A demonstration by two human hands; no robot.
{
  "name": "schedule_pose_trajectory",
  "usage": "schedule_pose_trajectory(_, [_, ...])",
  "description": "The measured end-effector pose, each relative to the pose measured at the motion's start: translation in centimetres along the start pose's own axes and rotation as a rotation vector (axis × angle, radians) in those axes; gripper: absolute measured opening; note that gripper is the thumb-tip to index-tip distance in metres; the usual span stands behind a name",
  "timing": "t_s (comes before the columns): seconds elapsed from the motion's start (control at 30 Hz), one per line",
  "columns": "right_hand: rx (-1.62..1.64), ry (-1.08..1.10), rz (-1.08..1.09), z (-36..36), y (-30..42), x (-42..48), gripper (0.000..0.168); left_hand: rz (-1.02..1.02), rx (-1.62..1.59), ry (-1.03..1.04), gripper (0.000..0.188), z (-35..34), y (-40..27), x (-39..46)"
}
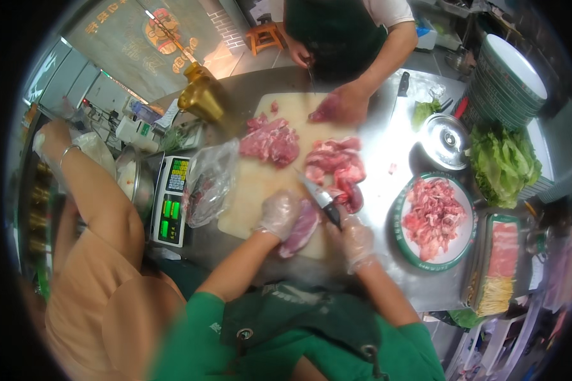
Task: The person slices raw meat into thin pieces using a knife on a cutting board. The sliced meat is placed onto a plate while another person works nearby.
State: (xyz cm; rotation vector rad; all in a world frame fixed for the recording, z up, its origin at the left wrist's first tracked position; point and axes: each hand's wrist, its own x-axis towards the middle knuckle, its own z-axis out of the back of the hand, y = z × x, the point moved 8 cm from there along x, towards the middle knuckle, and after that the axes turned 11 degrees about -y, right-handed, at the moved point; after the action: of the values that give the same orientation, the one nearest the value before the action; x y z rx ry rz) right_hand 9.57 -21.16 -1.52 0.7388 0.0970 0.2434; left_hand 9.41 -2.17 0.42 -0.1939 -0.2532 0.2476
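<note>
My left hand [280, 215], in a clear plastic glove, rests on the left side of a piece of raw meat [300, 229] near the cutting board's close edge. My right hand [355, 238], also gloved, grips the black handle of a knife [320, 191], whose blade points up and left over the white cutting board [251, 200]. Just beyond the blade lies a pile of raw meat pieces [336, 159]. Another heap of cut meat [271, 143] lies further left. The fingers of my right hand are partly hidden.
Across the metal table [379, 143] a person holds meat [326, 108] and a knife. Another person reaches in at left, beside a digital scale [171, 202] and plastic bag [212, 183]. At right are a plate of meat pieces [436, 219], lettuce [505, 164], stacked bowls [507, 81] and a spare knife [403, 85].
</note>
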Motion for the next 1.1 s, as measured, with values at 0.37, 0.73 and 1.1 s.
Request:
schedule_pose_trajectory(0.37, [0.415, 0.202, -0.144, 1.9, -0.7, -1.6, 0.046, -0.068, 0.243, 0.304, 0.016, -0.5, 0.5, 0.3])
schedule_pose_trajectory(0.73, [0.883, 0.680, -0.549, 0.5, -3.5, -4.3, 0.031, 0.932, -1.111, 0.441, 0.006, -0.5, 2.2, -4.1])
schedule_pose_trajectory(1.1, [0.537, 0.765, -0.272, 1.9, -2.2, -3.7, 0.041, 0.883, -1.340, 0.120, 0.006, 0.7, 1.1, -7.1])
